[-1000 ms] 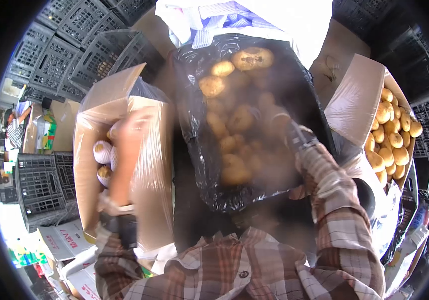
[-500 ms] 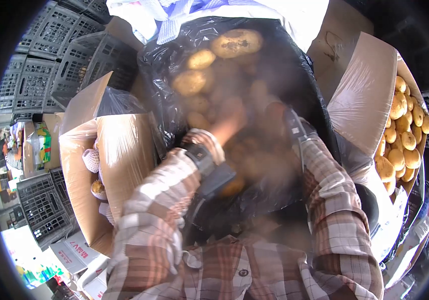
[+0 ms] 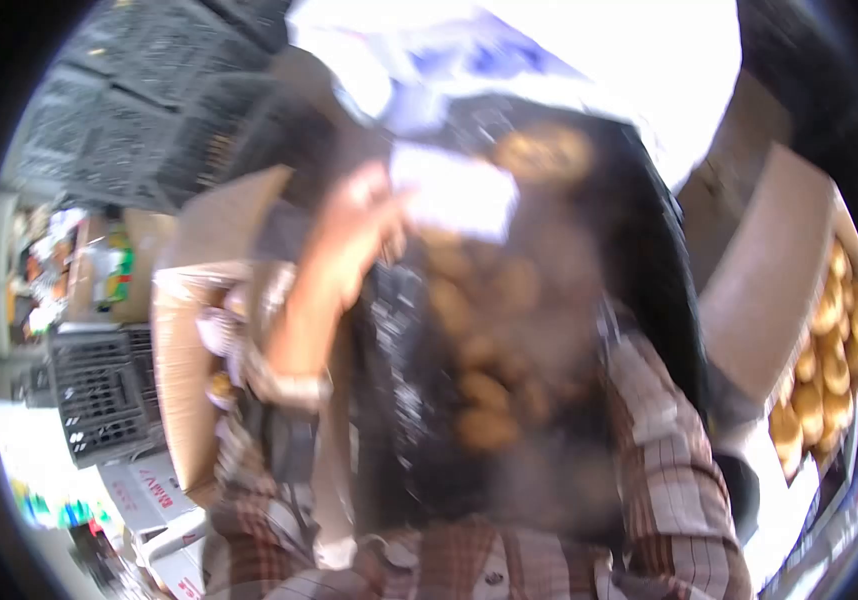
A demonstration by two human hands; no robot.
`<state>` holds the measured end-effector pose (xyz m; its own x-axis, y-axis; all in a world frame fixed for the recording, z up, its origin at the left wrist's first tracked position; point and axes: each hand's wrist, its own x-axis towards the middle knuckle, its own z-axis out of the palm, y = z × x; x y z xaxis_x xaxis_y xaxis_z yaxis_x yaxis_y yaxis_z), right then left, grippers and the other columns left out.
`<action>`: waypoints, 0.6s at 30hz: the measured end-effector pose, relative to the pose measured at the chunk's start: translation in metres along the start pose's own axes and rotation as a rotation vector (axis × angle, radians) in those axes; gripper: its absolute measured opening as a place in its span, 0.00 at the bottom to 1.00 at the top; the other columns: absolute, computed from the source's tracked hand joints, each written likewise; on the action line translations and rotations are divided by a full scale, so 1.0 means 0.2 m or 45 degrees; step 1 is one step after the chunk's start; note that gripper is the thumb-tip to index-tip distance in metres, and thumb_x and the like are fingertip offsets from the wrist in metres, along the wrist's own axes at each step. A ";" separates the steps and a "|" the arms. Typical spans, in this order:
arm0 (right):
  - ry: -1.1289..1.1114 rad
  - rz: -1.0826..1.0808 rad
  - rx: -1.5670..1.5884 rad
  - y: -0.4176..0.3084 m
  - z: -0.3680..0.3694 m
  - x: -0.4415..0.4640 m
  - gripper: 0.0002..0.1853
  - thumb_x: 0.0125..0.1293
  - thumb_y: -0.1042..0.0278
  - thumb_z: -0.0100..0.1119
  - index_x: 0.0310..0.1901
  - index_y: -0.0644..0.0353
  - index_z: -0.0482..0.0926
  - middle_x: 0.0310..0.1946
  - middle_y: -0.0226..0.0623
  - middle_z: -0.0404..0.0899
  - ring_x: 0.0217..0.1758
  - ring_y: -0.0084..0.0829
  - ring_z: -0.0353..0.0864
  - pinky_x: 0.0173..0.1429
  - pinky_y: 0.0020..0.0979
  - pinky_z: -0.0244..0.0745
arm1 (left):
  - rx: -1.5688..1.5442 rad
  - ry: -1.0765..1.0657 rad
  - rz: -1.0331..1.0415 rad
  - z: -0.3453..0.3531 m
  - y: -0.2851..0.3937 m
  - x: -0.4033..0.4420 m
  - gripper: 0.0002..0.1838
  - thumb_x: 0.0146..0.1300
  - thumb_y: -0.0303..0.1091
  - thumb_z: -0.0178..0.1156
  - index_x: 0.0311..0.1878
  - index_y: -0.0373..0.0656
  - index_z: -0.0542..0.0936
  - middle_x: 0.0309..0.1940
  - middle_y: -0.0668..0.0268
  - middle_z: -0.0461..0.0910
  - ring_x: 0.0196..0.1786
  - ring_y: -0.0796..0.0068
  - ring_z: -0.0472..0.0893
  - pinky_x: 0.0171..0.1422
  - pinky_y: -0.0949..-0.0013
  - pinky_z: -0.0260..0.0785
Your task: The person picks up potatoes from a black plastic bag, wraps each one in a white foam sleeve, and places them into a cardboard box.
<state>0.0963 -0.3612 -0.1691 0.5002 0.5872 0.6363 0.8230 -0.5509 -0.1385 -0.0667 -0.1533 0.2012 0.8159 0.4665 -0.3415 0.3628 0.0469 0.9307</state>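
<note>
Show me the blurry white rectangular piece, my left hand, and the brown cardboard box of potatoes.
White rectangular piece (image 3: 457, 192), head view: middle.
Left hand (image 3: 361, 210), head view: middle.
Cardboard box (image 3: 771, 285), head view: side flap.

Potatoes in a plastic liner, frame centre
Carton at left, second carton with more potatoes at right, crates upper left

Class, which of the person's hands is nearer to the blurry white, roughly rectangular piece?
Left. The left hand seems to grip the left end of the white piece; the right hand, blurred, is apart from it, lower and to the right.
</note>
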 end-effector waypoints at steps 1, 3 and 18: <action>-0.956 0.497 0.066 -0.17 -0.44 0.44 0.11 0.55 0.71 0.54 0.40 0.58 0.79 0.44 0.49 0.76 0.44 0.48 0.78 0.46 0.41 0.75 | -0.154 0.029 -0.082 -0.07 -0.01 -0.12 0.12 0.54 0.30 0.63 0.42 0.41 0.76 0.23 0.71 0.75 0.17 0.87 0.68 0.17 0.82 0.59; -1.076 0.591 -0.163 -0.15 -0.29 0.38 0.16 0.48 0.72 0.62 0.42 0.55 0.78 0.46 0.48 0.74 0.48 0.48 0.76 0.48 0.43 0.74 | -0.156 0.003 -0.216 -0.17 -0.12 -0.31 0.13 0.55 0.29 0.62 0.44 0.39 0.75 0.22 0.71 0.75 0.16 0.87 0.67 0.18 0.82 0.59; -1.303 0.577 0.757 -0.42 -0.81 0.33 0.37 0.40 0.61 0.71 0.56 0.60 0.70 0.47 0.45 0.76 0.51 0.42 0.76 0.54 0.36 0.71 | 0.751 0.837 0.553 -0.06 -0.60 -0.39 0.17 0.51 0.41 0.64 0.40 0.46 0.72 0.24 0.59 0.76 0.28 0.58 0.77 0.32 0.62 0.67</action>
<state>0.0174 -0.3715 0.0077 0.5279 0.7512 -0.3963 0.3850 -0.6275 -0.6767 -0.1792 -0.1836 0.1169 0.5831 0.7459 0.3218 0.4031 -0.6096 0.6826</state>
